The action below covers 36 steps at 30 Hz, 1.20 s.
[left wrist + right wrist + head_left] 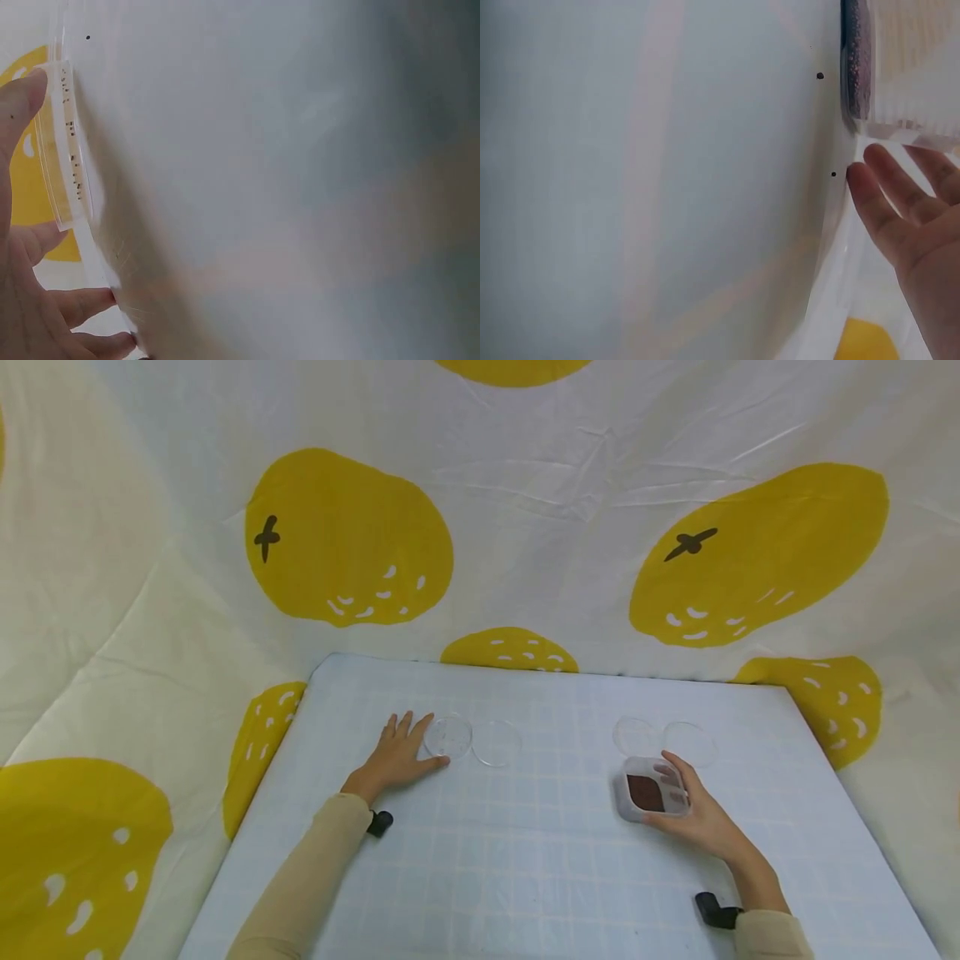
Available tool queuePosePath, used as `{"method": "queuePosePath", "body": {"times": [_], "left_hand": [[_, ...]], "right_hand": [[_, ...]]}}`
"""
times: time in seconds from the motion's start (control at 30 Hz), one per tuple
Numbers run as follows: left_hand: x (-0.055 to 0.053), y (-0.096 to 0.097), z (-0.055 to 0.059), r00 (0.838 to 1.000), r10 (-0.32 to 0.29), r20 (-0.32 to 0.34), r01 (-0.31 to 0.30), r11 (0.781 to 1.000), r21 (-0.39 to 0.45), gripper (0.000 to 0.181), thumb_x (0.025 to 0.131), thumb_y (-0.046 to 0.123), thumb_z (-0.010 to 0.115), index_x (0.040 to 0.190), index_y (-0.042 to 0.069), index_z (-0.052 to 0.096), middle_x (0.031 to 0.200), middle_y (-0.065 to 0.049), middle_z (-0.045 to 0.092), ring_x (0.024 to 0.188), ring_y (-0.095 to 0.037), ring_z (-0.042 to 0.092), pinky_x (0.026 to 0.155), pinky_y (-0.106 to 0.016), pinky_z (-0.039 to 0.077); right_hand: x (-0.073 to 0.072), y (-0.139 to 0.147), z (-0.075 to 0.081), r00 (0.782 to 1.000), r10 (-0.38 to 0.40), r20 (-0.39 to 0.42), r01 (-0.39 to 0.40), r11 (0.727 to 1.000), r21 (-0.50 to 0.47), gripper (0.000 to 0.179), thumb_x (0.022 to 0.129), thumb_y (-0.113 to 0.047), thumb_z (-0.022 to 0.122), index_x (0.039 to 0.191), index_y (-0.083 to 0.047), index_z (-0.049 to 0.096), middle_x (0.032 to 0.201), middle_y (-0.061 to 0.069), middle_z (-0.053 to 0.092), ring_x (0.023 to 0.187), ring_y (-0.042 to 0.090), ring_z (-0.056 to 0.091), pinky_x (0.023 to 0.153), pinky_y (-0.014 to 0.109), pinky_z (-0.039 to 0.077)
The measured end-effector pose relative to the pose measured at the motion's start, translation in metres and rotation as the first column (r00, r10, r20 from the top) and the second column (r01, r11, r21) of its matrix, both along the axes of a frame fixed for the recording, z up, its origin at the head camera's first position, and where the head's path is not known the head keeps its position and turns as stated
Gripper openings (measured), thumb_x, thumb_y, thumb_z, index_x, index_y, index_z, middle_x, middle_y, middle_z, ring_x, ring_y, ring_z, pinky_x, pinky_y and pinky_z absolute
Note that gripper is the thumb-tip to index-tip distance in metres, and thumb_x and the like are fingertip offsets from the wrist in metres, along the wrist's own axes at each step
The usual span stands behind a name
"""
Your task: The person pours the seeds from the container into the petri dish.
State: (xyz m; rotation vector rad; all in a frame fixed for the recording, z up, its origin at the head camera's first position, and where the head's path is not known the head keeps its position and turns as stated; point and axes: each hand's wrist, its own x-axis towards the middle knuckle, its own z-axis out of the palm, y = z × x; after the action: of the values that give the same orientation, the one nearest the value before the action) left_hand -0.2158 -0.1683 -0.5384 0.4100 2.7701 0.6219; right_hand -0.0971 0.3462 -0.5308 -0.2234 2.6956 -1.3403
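On the left of the table, my left hand point(395, 757) spans a round clear petri dish point(448, 737), its thumb and index finger at opposite sides of the rim. Small dark specks show inside the dish point(71, 142) in the left wrist view. A clear round lid or dish half point(497, 743) lies just right of it. My right hand point(697, 810) grips a clear square plastic box point(626, 810) between thumb and fingers. Dark brown grainy stuff point(645, 793) fills one compartment; smaller compartments sit beside it. The right wrist view shows the fingers against the box, the thumb hidden.
Behind the box lie two more clear round dish pieces point(636, 737), side by side. A pale blue checked cloth point(510, 877) covers the table. A white curtain with yellow fruit prints point(525, 543) hangs behind and at both sides. Small dark specks point(820, 76) lie on the cloth.
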Motion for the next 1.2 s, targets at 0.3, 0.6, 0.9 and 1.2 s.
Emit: {"method": "queuePosePath", "body": {"times": [0.3, 0.6, 0.9, 1.2], "left_hand": [[0.002, 0.003, 0.008, 1.0, 0.024, -0.001, -0.024, 1.0, -0.017, 0.092, 0.089, 0.065, 0.062, 0.16, 0.019, 0.025, 0.162, -0.027, 0.013, 0.146, -0.052, 0.002, 0.109, -0.074, -0.002], [-0.001, 0.003, 0.001, 0.999, 0.035, 0.003, -0.035, 0.999, -0.018, 0.092, 0.088, 0.066, 0.062, 0.16, 0.021, 0.025, 0.163, -0.024, 0.013, 0.147, -0.05, 0.002, 0.108, -0.075, -0.003], [-0.001, 0.001, 0.002, 0.999, 0.032, -0.001, -0.032, 0.999, -0.017, 0.093, 0.088, 0.068, 0.061, 0.16, 0.021, 0.024, 0.163, -0.024, 0.013, 0.147, -0.05, 0.002, 0.108, -0.074, -0.003], [0.0, 0.001, 0.004, 0.999, 0.034, 0.004, -0.034, 0.999, -0.021, 0.093, 0.088, 0.067, 0.062, 0.16, 0.02, 0.025, 0.163, -0.024, 0.014, 0.147, -0.05, 0.003, 0.108, -0.075, -0.002]], "right_hand": [[0.001, 0.0, -0.005, 0.999, -0.001, -0.032, -0.001, 0.999, -0.049, 0.103, 0.081, -0.024, 0.086, 0.158, -0.015, 0.018, 0.15, 0.02, 0.04, 0.132, 0.044, 0.04, 0.098, 0.068, 0.032], [-0.006, -0.013, 0.002, 0.991, -0.075, -0.107, 0.076, 0.997, 0.005, 0.1, 0.08, -0.03, 0.087, 0.156, -0.017, 0.025, 0.145, 0.015, 0.048, 0.129, 0.033, 0.046, 0.098, 0.037, 0.035], [-0.019, -0.038, 0.018, 0.981, -0.096, -0.171, 0.092, 0.995, -0.032, 0.102, 0.077, -0.025, 0.089, 0.156, -0.011, 0.026, 0.146, 0.017, 0.046, 0.132, 0.036, 0.044, 0.102, 0.057, 0.038], [-0.034, -0.062, 0.024, 0.975, -0.074, -0.209, 0.059, 0.995, -0.078, 0.104, 0.073, -0.023, 0.092, 0.155, -0.011, 0.029, 0.146, 0.02, 0.043, 0.133, 0.039, 0.043, 0.103, 0.065, 0.036]]}}
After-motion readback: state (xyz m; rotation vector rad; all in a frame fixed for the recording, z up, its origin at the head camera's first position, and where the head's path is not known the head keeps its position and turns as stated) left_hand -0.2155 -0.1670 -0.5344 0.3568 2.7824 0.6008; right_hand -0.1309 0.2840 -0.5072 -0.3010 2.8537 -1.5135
